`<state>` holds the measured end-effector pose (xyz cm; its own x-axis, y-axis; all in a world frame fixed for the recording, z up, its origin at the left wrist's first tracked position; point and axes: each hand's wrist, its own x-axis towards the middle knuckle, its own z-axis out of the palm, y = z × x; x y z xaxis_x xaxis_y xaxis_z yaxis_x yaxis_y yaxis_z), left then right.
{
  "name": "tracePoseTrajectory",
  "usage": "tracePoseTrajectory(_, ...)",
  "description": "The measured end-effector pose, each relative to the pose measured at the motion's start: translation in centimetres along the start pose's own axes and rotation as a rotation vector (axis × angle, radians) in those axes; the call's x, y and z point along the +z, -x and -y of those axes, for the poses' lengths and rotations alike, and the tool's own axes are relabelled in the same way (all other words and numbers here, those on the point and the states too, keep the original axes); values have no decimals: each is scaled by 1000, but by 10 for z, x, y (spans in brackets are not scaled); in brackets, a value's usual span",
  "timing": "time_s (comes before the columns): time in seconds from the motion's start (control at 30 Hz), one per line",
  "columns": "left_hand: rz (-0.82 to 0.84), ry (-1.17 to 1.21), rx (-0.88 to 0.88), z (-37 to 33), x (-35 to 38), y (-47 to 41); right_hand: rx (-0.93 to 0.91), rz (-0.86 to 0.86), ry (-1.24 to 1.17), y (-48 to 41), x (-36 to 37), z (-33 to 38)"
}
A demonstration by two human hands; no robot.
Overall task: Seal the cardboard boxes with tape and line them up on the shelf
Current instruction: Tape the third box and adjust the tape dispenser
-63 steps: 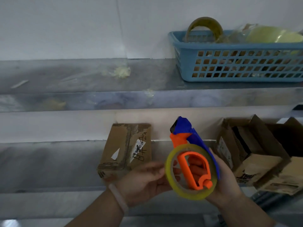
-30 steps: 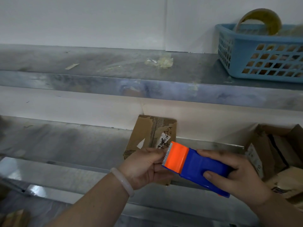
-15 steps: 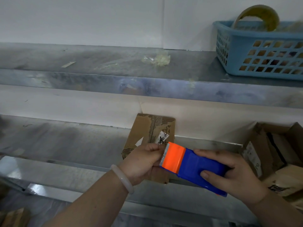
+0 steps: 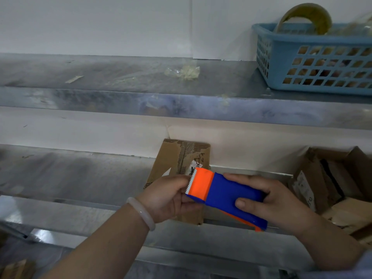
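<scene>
— Fingers, right hand (image 4: 281,202)?
— Curled round the tape dispenser (image 4: 227,192).
— Left hand (image 4: 167,198)?
— Pinching its toothed orange end.
— Cardboard box (image 4: 181,156)?
— On the lower shelf (image 4: 80,178), twelve o'clock from the dispenser.

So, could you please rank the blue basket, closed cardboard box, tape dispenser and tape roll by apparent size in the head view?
1. blue basket, cut off by the frame.
2-3. tape dispenser and closed cardboard box: unsure; the dispenser is nearer and hides part of the box.
4. tape roll, partly inside the basket.
</scene>
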<state>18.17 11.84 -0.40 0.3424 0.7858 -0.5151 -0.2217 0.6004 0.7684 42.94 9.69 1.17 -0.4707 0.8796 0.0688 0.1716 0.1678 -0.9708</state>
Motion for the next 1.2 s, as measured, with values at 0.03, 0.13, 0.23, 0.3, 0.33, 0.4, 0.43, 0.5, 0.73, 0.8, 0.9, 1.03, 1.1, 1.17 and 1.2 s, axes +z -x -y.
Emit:
tracePoseTrajectory(0.03,13,6,-21,-1,-2,-1,5,8,6,-1,1,1)
tracePoseTrajectory(0.13,28,53,-54,0,-4,-3,16,21,32,-3,1,7)
tracePoseTrajectory(0.23,24,76,-52,-1,-3,-5,4,28,49,-7,1,11)
tracePoseTrajectory(0.3,13,70,-40,-4,-2,-5,-11,31,54,-8,1,13)
tracePoseTrajectory(0.33,3,49,-33,-6,-2,-5,-18,33,62,-8,1,14)
tracePoseTrajectory(0.4,-27,-5,-29,-8,-3,-4,-38,37,92,-8,1,14)
tracePoseTrajectory(0.43,-40,-21,-33,-8,-4,-3,-49,36,112,-8,1,13)
tracePoseTrajectory(0.5,-47,-27,-47,-8,-5,-3,-65,32,140,-8,2,11)
tracePoseTrajectory(0.73,-113,-268,114,-4,-13,-8,-56,25,145,-8,3,6)
tracePoseTrajectory(0.8,-155,-416,202,-1,-14,-8,-38,28,146,-8,3,5)
tracePoseTrajectory(0.9,-259,-514,326,-1,-21,-4,-30,10,144,-8,0,3)
tracePoseTrajectory(1.03,-454,-294,386,-19,-56,13,11,-62,104,-2,-22,1)
tracePoseTrajectory(1.1,-522,-227,389,-24,-76,21,23,-66,134,1,-33,0)
tracePoseTrajectory(1.17,-563,-226,380,-21,-89,22,33,-55,135,1,-38,-2)
tracePoseTrajectory(1.2,-578,-239,370,-17,-93,21,41,-45,149,0,-38,-3)
